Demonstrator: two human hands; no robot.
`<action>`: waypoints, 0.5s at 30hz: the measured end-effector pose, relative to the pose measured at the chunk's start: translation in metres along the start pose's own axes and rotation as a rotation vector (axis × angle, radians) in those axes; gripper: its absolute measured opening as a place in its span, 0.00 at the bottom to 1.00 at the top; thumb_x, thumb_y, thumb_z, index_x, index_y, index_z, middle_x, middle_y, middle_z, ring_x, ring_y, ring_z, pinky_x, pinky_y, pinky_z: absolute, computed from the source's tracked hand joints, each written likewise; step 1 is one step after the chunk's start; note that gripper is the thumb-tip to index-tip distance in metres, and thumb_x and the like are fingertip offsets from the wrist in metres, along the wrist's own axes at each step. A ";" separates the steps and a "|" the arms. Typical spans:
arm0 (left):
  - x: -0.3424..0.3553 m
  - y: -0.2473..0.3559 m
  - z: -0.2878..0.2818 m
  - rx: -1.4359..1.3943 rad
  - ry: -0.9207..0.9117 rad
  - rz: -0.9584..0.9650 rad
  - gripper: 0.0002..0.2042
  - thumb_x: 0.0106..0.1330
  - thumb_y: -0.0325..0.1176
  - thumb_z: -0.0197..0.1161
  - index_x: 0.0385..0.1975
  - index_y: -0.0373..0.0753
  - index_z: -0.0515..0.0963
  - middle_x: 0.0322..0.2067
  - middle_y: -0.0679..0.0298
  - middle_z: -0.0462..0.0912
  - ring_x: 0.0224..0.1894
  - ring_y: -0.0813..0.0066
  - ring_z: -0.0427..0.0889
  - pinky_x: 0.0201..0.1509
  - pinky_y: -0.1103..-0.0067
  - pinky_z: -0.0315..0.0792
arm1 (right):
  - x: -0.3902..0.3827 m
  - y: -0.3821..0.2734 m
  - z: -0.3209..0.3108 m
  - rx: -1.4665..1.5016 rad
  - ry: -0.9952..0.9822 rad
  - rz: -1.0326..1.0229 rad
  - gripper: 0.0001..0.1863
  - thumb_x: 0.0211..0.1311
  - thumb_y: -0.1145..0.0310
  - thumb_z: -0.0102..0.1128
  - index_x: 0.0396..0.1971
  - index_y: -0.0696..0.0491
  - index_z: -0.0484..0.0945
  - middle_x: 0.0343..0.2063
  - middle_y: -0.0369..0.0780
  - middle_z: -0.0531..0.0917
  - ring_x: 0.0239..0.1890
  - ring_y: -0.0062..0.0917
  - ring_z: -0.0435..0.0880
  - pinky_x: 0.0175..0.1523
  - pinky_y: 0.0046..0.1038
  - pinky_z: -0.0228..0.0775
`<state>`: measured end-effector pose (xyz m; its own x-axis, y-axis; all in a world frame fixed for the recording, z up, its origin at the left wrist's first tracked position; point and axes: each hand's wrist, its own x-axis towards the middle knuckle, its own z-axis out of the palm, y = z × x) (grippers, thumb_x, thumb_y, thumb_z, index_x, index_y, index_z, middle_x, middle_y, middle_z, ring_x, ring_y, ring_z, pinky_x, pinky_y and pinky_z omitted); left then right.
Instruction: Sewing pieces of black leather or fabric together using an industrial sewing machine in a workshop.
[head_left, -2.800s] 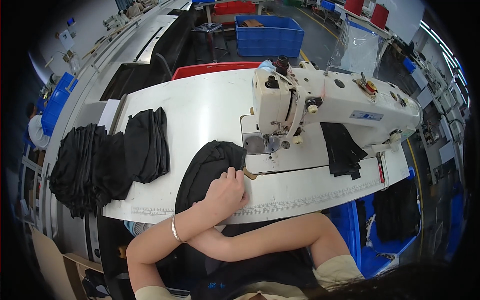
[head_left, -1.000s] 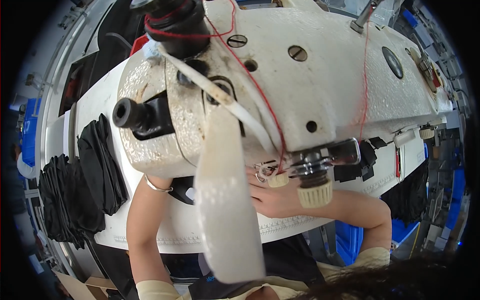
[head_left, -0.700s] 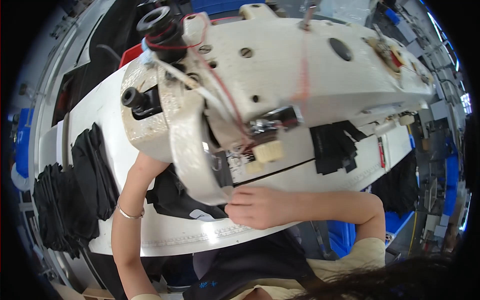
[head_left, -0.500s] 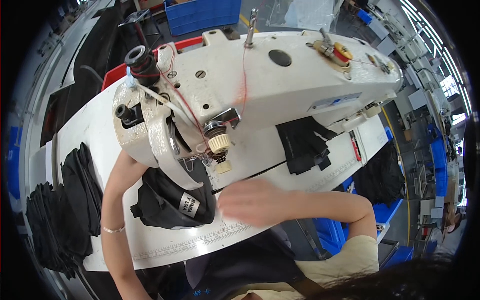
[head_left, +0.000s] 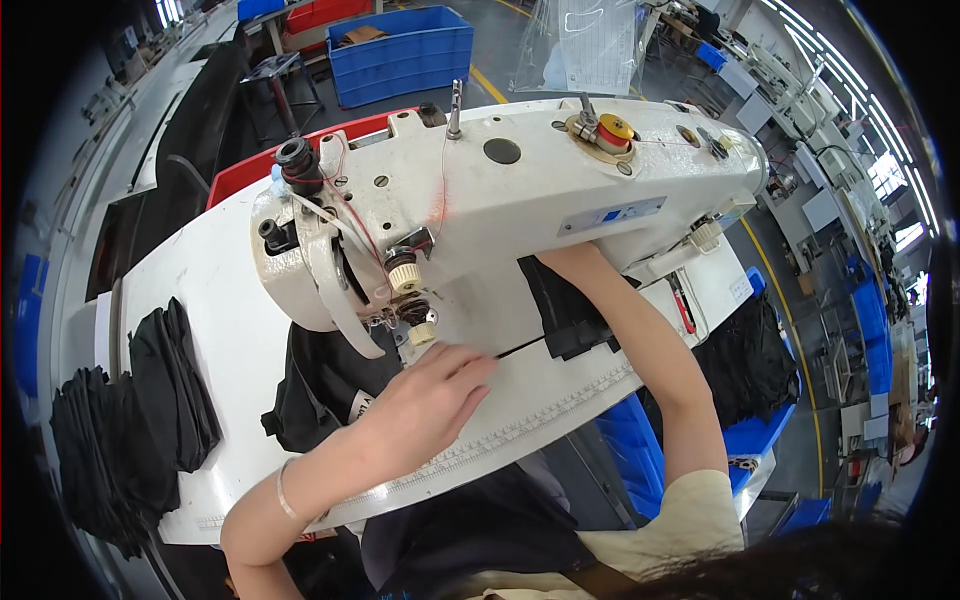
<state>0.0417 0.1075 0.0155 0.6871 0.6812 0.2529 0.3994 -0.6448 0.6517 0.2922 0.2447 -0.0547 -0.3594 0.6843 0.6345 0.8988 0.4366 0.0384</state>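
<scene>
Near the needle area of a white sewing machine (head_left: 540, 205), my left hand (head_left: 425, 400) hangs over the table with its fingers loosely apart, a little blurred. Nothing shows between them. Under that wrist lies a black fabric piece (head_left: 310, 385) with a white label (head_left: 361, 404), partly covered by my hand and partly beneath the machine head. My right hand (head_left: 572, 262) reaches under the machine arm onto a small pile of black fabric pieces (head_left: 575, 335). Its fingers are hidden, so their grip does not show.
Black fabric stacks (head_left: 170, 385) lie at the table's left end. Past the right edge, more black fabric (head_left: 745, 350) sits over blue bins (head_left: 635, 455). A red-handled tool (head_left: 684, 305) lies by the machine's base. A ruler strip (head_left: 520, 425) runs along the front edge.
My left hand has come out from behind the machine head to the front of the needle area. My right hand has moved right and away to the fabric pile under the arm.
</scene>
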 end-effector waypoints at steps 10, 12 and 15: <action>0.131 -0.078 0.088 0.192 0.228 -0.151 0.18 0.61 0.20 0.49 0.52 0.25 0.66 0.53 0.42 0.70 0.54 0.45 0.71 0.57 0.63 0.66 | -0.033 0.018 0.029 -0.030 -0.086 0.082 0.15 0.54 0.68 0.57 0.42 0.54 0.78 0.43 0.44 0.79 0.50 0.36 0.75 0.55 0.41 0.63; 0.147 -0.108 0.102 -0.009 0.286 -0.270 0.15 0.61 0.22 0.50 0.49 0.29 0.71 0.49 0.45 0.75 0.52 0.49 0.73 0.57 0.63 0.67 | -0.024 0.025 0.041 -0.029 -0.099 0.093 0.15 0.54 0.68 0.57 0.43 0.54 0.78 0.44 0.44 0.79 0.50 0.36 0.75 0.55 0.41 0.63; 0.154 -0.124 0.105 0.112 0.282 -0.123 0.13 0.64 0.26 0.50 0.46 0.32 0.75 0.47 0.49 0.77 0.51 0.51 0.74 0.56 0.65 0.67 | -0.028 0.013 -0.009 -0.323 -0.124 -0.033 0.17 0.51 0.70 0.59 0.43 0.54 0.78 0.41 0.42 0.79 0.46 0.34 0.78 0.49 0.40 0.69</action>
<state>0.1615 0.2556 -0.1010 0.4405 0.8155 0.3755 0.5444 -0.5752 0.6106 0.3157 0.2260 -0.0653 -0.3998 0.7471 0.5311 0.9120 0.2661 0.3123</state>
